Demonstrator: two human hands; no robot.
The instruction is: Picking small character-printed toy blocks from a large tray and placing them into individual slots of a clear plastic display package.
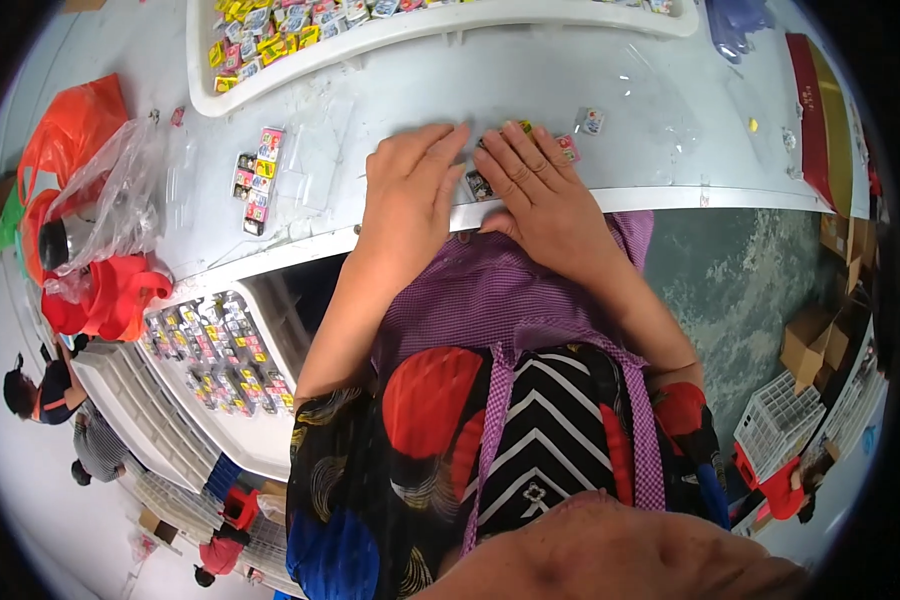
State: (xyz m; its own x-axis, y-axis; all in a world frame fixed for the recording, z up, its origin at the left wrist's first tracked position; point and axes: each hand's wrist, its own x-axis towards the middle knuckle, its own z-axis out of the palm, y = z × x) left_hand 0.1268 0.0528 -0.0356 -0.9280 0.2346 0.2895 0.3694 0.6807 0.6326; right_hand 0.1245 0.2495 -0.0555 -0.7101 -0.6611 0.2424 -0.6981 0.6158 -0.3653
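My right hand (542, 190) lies palm down near the table's front edge, fingers stretched out over a few small printed blocks (479, 184). Pink, yellow and black ends show around its fingers; the rest is covered. My left hand (407, 190) rests on the tabletop just left of these blocks, fingers extended, with nothing visible in it. A lone white block (592, 121) lies beyond my right fingers. Left of my left hand, several similar blocks (259, 180) sit side by side in a group, next to clear plastic packaging (320, 135).
A white tray (450, 25) of loose colourful blocks stands at the back. Red and clear bags (80, 115) crowd the table's left end. Below the edge, another tray (270, 455) holds packed blocks. Cartons (815, 345) and a white crate (780, 425) are at right. Other people work at far left.
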